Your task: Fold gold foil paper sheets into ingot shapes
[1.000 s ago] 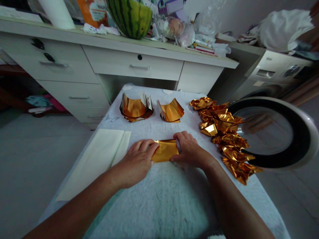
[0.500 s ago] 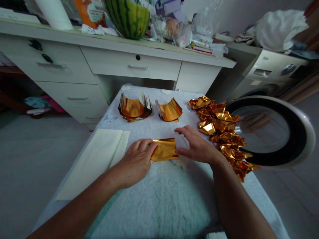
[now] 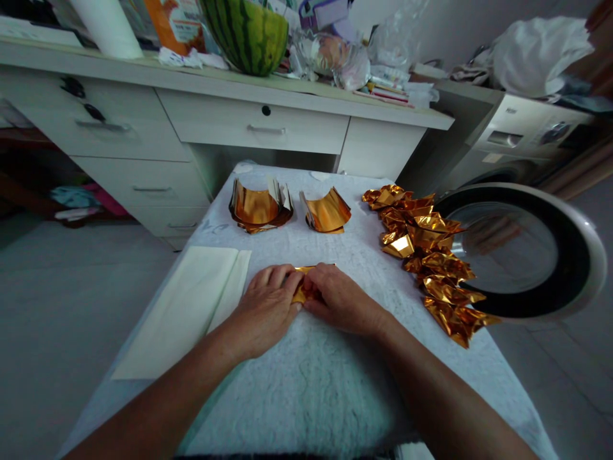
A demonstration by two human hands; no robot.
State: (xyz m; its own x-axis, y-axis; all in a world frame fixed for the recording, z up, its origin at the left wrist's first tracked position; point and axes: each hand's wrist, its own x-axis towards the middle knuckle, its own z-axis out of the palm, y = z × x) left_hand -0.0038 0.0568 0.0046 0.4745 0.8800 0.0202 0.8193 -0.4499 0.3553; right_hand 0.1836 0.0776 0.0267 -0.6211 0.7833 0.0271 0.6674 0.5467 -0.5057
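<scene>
A sheet of gold foil paper [image 3: 299, 296] lies on the cloth-covered table, mostly covered by both hands. My left hand [image 3: 269, 308] rests on its left end, fingers bent together and thumb pressing near the middle. From the right, my right hand [image 3: 342, 298] has its fingers curled down and pressed onto the same paper, close to the left thumb. The right end of the sheet is hidden beneath it. Beyond the hands stand a curled stack of gold foil paper [image 3: 258, 206] and a smaller curled stack [image 3: 328, 212].
Folded gold foil pieces [image 3: 426, 239] are heaped along the table's right side. White paper sheets [image 3: 179, 306] lie at left. Behind is a white counter [image 3: 306, 96] bearing a cut watermelon [image 3: 246, 38]. A washing machine's round door [image 3: 522, 252] hangs open at right.
My right hand has moved left and down onto the gold foil paper, its fingers going from spread to curled. The white piece by the right hand is out of sight. My left hand stays put.
</scene>
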